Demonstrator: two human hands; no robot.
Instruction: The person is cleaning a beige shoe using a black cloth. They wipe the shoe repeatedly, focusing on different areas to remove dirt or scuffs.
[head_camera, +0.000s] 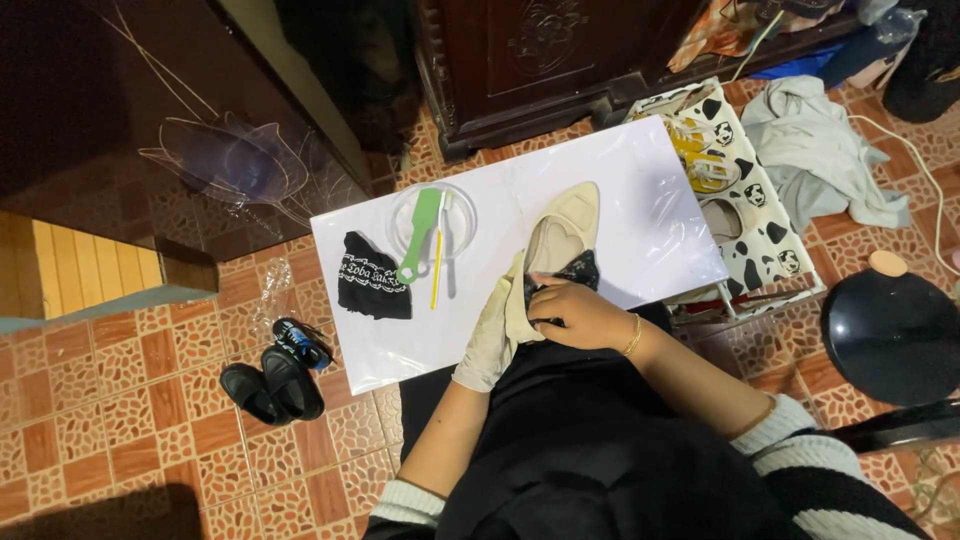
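Note:
A beige flat shoe (565, 230) lies on the white table (640, 190), toe pointing away from me. My left hand (488, 338), in a cream glove, grips the shoe's heel end. My right hand (580, 312), bare with a gold bangle, presses a black cloth (582, 270) into the shoe's opening. Left of the shoe stands a clear shallow dish (405, 215) with a green brush (422, 232) and a yellow stick (437, 268) lying across it. A second black patterned cloth (373, 275) rests near the table's left edge.
A pair of black shoes (275, 385) sits on the tiled floor at the left. A cow-patterned box (745, 190) of items stands right of the table, with a white garment (815, 150) beyond it. A black round stool (890, 335) is at the right. Dark wooden furniture (530, 60) lines the back.

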